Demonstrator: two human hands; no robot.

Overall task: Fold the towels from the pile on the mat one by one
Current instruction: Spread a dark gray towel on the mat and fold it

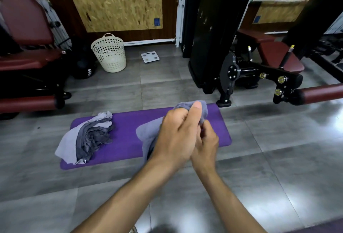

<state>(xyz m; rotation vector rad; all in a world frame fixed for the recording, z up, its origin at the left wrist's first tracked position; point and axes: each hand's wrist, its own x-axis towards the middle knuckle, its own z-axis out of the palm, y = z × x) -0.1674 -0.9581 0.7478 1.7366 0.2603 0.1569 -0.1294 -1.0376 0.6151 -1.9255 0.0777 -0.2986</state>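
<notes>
Cream basket (109, 54) (contents unseen); hands (187, 136) grip grey towel (148, 132).

Your left hand (176, 132) and right hand (206, 143) both grip a grey towel (148, 132), bunched and raised above the right part of the purple mat (128, 140). On the mat's left end lies the pile of grey towels (87, 140). Far behind, a white laundry basket (109, 54) stands beside a bathroom scale (150, 57) on the tiled floor (278, 158).

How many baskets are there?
1. The basket stands on the floor by the wall, behind the purple mat. More could be hidden behind the gym machines.
</notes>
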